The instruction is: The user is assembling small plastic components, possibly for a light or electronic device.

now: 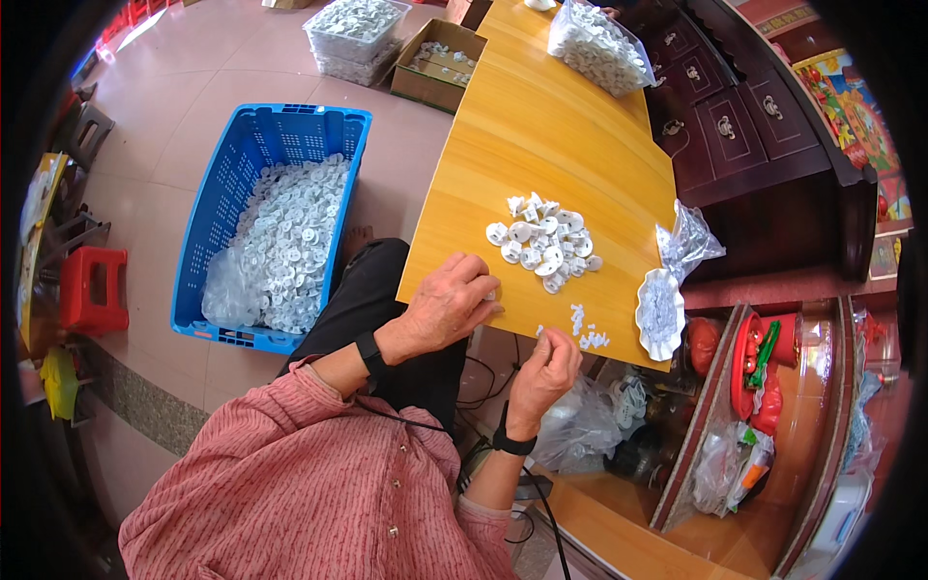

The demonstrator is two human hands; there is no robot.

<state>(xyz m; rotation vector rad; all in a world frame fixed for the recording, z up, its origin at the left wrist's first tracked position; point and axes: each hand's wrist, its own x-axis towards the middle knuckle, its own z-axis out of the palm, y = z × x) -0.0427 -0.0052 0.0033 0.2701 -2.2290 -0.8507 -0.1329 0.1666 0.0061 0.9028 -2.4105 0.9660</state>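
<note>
My left hand (452,302) is at the table's near edge with its fingers curled together. A bit of white shows at its fingertips, mostly hidden; it looks like a white plastic part. Close by on the right, my right hand (544,379) pinches a tiny white plastic piece (539,331) between thumb and finger. Beyond both hands lies a heap of round white plastic parts (547,242) on the yellow wooden table (474,184). A few small white pieces (593,339) are scattered just past my right hand.
A white scalloped dish (660,317) of tiny pieces and a clear plastic bag (688,242) sit at the table's right edge. On the floor at left stands a blue crate (220,193) full of white parts. A clear tub (601,48) stands far back. Dark cables hang near my wrists.
</note>
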